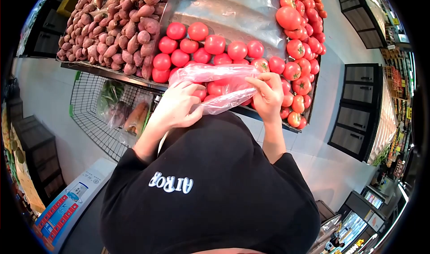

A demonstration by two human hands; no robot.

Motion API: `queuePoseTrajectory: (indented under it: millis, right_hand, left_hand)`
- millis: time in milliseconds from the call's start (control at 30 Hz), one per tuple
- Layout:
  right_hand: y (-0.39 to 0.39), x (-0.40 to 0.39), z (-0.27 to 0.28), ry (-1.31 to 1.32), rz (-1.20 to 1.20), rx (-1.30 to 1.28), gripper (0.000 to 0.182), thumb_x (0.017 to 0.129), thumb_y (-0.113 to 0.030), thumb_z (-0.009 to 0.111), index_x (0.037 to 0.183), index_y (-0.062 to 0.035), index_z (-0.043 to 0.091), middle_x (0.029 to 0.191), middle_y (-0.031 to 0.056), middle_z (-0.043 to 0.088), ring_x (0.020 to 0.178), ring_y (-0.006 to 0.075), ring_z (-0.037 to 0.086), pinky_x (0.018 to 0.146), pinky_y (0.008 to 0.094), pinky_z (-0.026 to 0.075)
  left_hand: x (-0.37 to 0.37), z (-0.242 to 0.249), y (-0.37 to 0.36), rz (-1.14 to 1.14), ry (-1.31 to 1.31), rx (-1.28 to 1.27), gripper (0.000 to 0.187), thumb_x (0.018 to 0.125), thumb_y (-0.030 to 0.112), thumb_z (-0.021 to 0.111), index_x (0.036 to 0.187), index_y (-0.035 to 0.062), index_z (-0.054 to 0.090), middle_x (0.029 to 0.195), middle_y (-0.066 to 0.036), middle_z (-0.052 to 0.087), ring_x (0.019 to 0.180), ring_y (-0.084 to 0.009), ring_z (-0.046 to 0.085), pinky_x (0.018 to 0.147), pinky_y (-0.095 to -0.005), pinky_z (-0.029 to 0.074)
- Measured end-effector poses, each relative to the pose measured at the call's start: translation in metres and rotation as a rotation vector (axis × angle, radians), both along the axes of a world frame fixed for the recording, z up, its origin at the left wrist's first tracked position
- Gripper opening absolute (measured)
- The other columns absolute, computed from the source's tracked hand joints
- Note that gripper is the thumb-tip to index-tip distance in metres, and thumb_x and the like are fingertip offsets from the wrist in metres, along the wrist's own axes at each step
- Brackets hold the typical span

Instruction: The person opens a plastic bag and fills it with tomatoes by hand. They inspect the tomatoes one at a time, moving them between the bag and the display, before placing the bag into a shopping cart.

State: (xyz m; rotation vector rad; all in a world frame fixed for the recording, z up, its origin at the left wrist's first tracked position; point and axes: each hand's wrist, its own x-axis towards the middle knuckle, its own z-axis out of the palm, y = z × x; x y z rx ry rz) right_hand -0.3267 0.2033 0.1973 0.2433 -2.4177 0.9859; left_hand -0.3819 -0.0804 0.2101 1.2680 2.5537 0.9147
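A clear plastic bag (228,100) stretches between my two hands over the near edge of the tomato display. My left hand (179,105) grips its left end with the fingers curled round the film. At its right end, my right hand (268,93) pinches the plastic between thumb and fingers. Red tomatoes (215,44) lie just beyond the bag, and some show through the film. Whether any tomato is inside the bag, I cannot tell.
Sweet potatoes (103,30) fill the bin at the left. Below them stands a wire shopping cart (87,106) with bagged vegetables (136,117). More tomatoes (295,50) line the right side. Dark cabinets (356,110) stand further right, and a printed box (67,204) is at lower left.
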Motion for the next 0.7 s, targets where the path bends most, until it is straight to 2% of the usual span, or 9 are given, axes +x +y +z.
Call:
queuePoseTrajectory:
  millis: [67,167,200,300,333,533,633,700]
  right_hand:
    - [-0.003,-0.001,0.003,-0.036,0.033,-0.064,0.04,0.069,0.014,0.064,0.101,-0.0071,0.077,0.092,0.0079,0.062,0.085,0.0279,0.061,0.071,0.0372,0.05]
    - [0.002,0.002,0.0,-0.023,0.049,-0.025,0.037,0.069,0.013,0.063,0.098,-0.0059,0.075,0.095,0.0088,0.064,0.088,0.0284,0.063,0.074,0.0377,0.052]
    - [0.001,0.003,0.004,-0.034,0.061,0.008,0.035,0.069,0.013,0.063,0.097,-0.0054,0.074,0.096,0.0089,0.064,0.089,0.0287,0.063,0.074,0.0378,0.052]
    - [0.0,0.008,0.014,-0.068,0.108,0.078,0.029,0.069,0.011,0.062,0.093,-0.004,0.072,0.098,0.0094,0.066,0.093,0.0298,0.063,0.077,0.0385,0.053]
    - [0.0,0.009,0.013,-0.08,0.131,0.08,0.028,0.069,0.011,0.062,0.092,-0.0036,0.071,0.099,0.0095,0.066,0.094,0.0303,0.063,0.078,0.039,0.053]
    - [-0.008,0.007,0.025,-0.056,0.213,0.131,0.027,0.065,0.006,0.06,0.089,-0.0044,0.069,0.102,0.0094,0.068,0.095,0.0322,0.063,0.089,0.0448,0.049]
    - [-0.029,0.003,0.036,0.041,0.203,0.091,0.026,0.067,0.006,0.063,0.09,-0.0053,0.069,0.1,0.0086,0.068,0.094,0.031,0.064,0.088,0.043,0.048]
    - [-0.047,-0.002,0.032,0.094,0.188,0.11,0.019,0.074,0.0,0.073,0.092,-0.0043,0.069,0.099,0.0071,0.068,0.092,0.0286,0.065,0.084,0.0409,0.049]
  left_hand:
    - [-0.001,-0.017,-0.006,0.114,0.084,-0.022,0.018,0.087,0.016,0.066,0.09,-0.0001,0.074,0.117,-0.015,0.067,0.115,-0.0356,0.059,0.105,-0.0455,0.043]
    - [-0.006,-0.023,0.002,0.256,0.232,0.008,0.029,0.09,0.027,0.069,0.084,-0.0008,0.075,0.117,-0.015,0.068,0.12,-0.0344,0.059,0.114,-0.049,0.037]
    - [-0.005,-0.014,-0.001,0.255,0.123,-0.104,0.029,0.09,0.027,0.07,0.096,-0.0011,0.075,0.125,-0.018,0.065,0.128,-0.0368,0.054,0.118,-0.0519,0.032]
    - [-0.006,-0.03,0.001,0.34,0.286,-0.107,0.036,0.089,0.027,0.072,0.115,0.0016,0.072,0.136,-0.023,0.057,0.135,-0.0405,0.047,0.122,-0.0553,0.026]
    - [-0.002,-0.032,0.001,0.349,0.21,-0.2,0.05,0.085,0.026,0.076,0.129,0.0055,0.065,0.15,-0.025,0.045,0.145,-0.0421,0.036,0.124,-0.0578,0.02]
    - [-0.002,-0.014,0.01,0.393,0.244,-0.099,0.064,0.079,0.02,0.082,0.137,0.0089,0.059,0.164,-0.022,0.029,0.154,-0.0428,0.023,0.124,-0.0598,0.016]
    - [-0.007,-0.015,0.009,0.386,0.231,0.062,0.067,0.072,0.013,0.084,0.136,0.0119,0.062,0.165,-0.022,0.029,0.152,-0.0436,0.026,0.124,-0.0606,0.018]
    - [-0.008,-0.016,0.01,0.4,0.262,0.128,0.064,0.074,0.012,0.083,0.134,0.0125,0.063,0.165,-0.021,0.03,0.152,-0.0442,0.027,0.123,-0.0604,0.019]
